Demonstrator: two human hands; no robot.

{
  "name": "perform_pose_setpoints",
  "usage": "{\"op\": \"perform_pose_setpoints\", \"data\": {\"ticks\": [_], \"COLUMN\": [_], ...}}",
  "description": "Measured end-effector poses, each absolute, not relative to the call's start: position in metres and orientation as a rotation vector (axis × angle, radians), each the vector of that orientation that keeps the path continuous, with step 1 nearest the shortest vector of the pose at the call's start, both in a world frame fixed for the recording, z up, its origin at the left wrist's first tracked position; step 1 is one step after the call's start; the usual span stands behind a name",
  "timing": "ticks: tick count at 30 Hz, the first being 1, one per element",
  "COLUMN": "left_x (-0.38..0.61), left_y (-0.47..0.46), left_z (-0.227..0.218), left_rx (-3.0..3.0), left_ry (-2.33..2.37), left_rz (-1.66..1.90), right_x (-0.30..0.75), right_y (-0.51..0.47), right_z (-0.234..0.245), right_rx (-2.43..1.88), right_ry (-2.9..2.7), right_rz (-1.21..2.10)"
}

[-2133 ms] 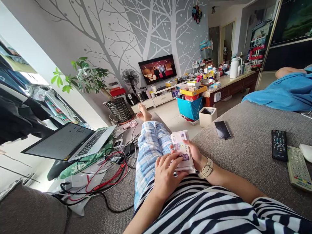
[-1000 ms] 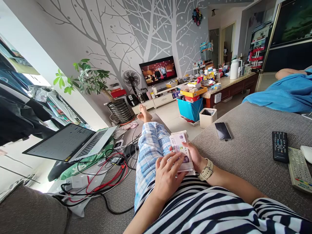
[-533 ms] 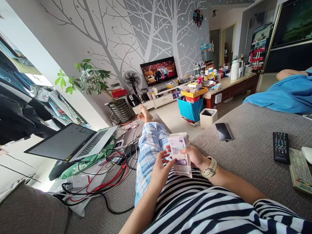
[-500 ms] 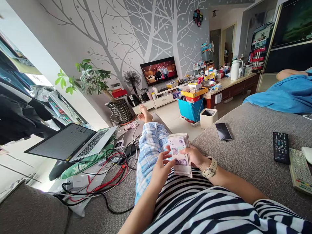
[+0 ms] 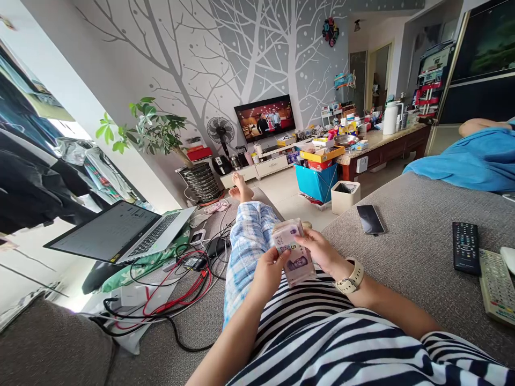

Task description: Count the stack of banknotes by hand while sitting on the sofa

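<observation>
A stack of purple-and-white banknotes (image 5: 296, 264) is held above my lap, the top note showing a "5" and a portrait. My left hand (image 5: 270, 272) grips the stack from its left side, thumb pressed on the face of the top note. From the right, my right hand (image 5: 321, 251) clasps the same stack, with its thumb lying over the upper right part. The fingers behind the notes are hidden. A pale watch (image 5: 350, 276) is on my right wrist.
On the grey sofa, an open laptop (image 5: 132, 230) and tangled cables (image 5: 193, 284) lie to the left. A phone (image 5: 370, 219), a black remote (image 5: 465, 247) and a beige remote (image 5: 499, 287) lie to the right. A cluttered table (image 5: 378, 136) stands beyond.
My left hand has closed in, its thumb now pressing the notes. The stack has tilted and shifted slightly left, and a different note face shows on top.
</observation>
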State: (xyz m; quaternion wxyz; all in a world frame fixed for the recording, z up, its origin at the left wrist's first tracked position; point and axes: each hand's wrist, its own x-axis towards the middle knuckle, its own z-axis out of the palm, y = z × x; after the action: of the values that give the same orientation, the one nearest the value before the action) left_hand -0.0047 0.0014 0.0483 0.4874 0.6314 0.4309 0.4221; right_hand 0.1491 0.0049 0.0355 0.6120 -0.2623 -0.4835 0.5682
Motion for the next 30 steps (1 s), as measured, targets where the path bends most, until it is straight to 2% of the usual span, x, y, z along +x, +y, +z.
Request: {"op": "perform_pose_setpoints", "data": {"ticks": [5,11,26,30], "left_x": [0.000,0.013,0.018,0.020], "left_y": [-0.001,-0.008,-0.022,-0.027], "left_z": [0.055,0.070,0.047,0.049], "left_rx": [1.376,0.914,0.839,0.863], "left_ry": [1.122,0.845,0.763,0.836], "left_rz": [0.988,0.984,0.993,1.040], "right_x": [0.142,0.140,0.143,0.150], "right_y": [0.000,-0.015,-0.022,-0.019], "right_z": [0.033,0.034,0.030,0.030], "right_rx": [-0.738,-0.790,-0.848,-0.704], "right_ry": [-1.177,-1.188,-1.223,-1.256], "right_rz": [0.921,0.669,0.744,1.010]}}
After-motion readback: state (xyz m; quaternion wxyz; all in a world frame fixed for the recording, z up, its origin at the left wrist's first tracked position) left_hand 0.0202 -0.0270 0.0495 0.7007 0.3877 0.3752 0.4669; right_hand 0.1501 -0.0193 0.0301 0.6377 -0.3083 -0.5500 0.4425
